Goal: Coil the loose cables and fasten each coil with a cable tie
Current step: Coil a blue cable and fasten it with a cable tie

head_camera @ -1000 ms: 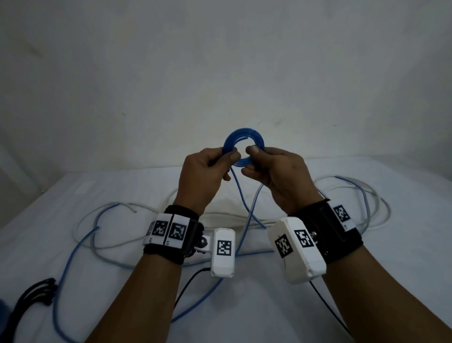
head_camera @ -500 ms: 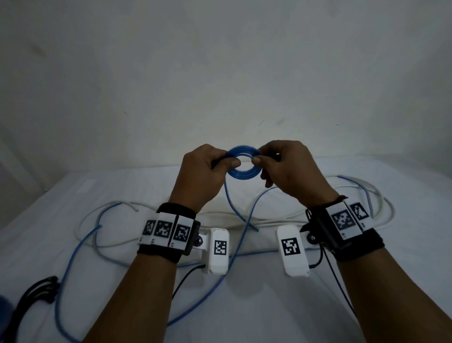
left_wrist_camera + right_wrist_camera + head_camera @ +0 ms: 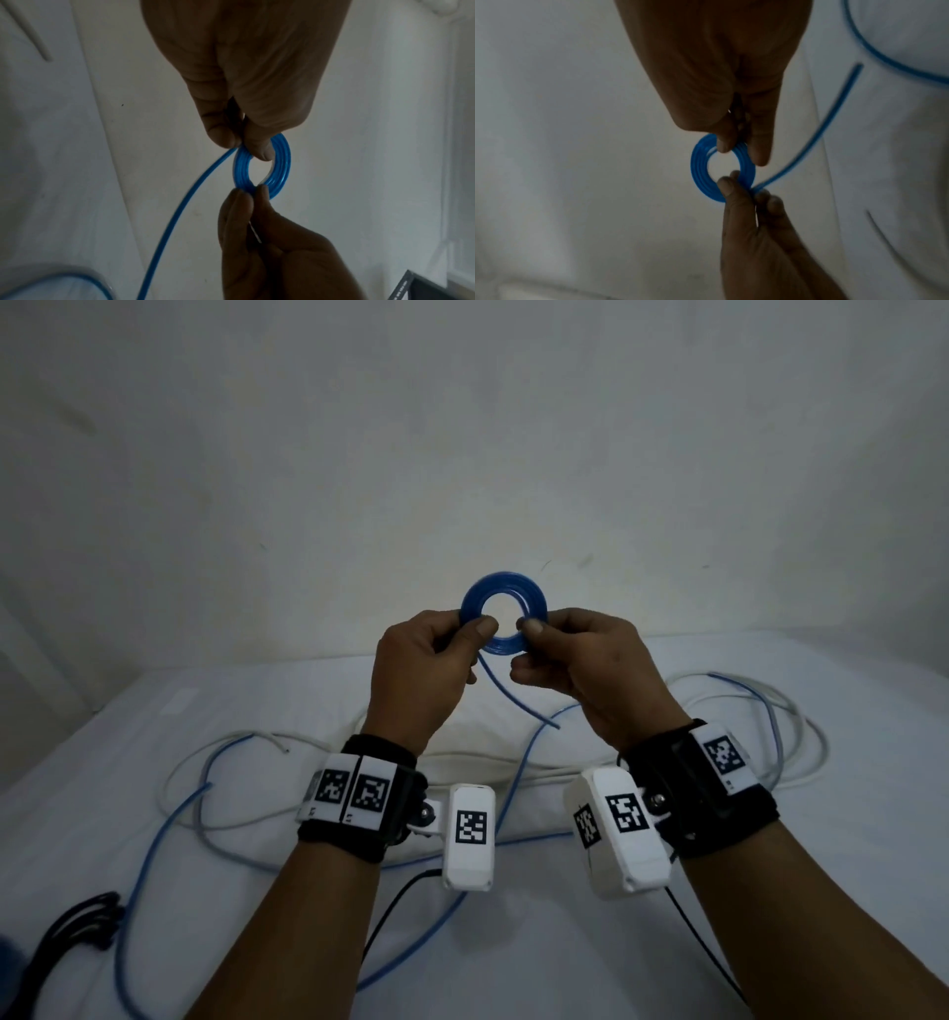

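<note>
A small, tight blue cable coil (image 3: 503, 592) is held upright above the white table, its hole facing me. My left hand (image 3: 477, 631) pinches its left side between thumb and fingers, and my right hand (image 3: 531, 626) pinches its right side. A short free tail (image 3: 518, 695) hangs from the coil's lower left and ends above the table. In the left wrist view the coil (image 3: 281, 162) sits between both hands' fingertips, and a thin pale sliver (image 3: 254, 233) shows inside the right hand. The right wrist view shows the coil (image 3: 696, 172) and its tail (image 3: 821, 130).
Another long blue cable (image 3: 154, 839) loops loosely over the table (image 3: 565, 958). Pale grey cables (image 3: 801, 752) lie in loops at the right and left. A black bundle (image 3: 77, 932) lies at the front left corner. A plain wall stands close behind.
The coil, tipped nearly flat half a second ago, now stands upright and face-on. Both hands have turned it and the hanging tail is shorter.
</note>
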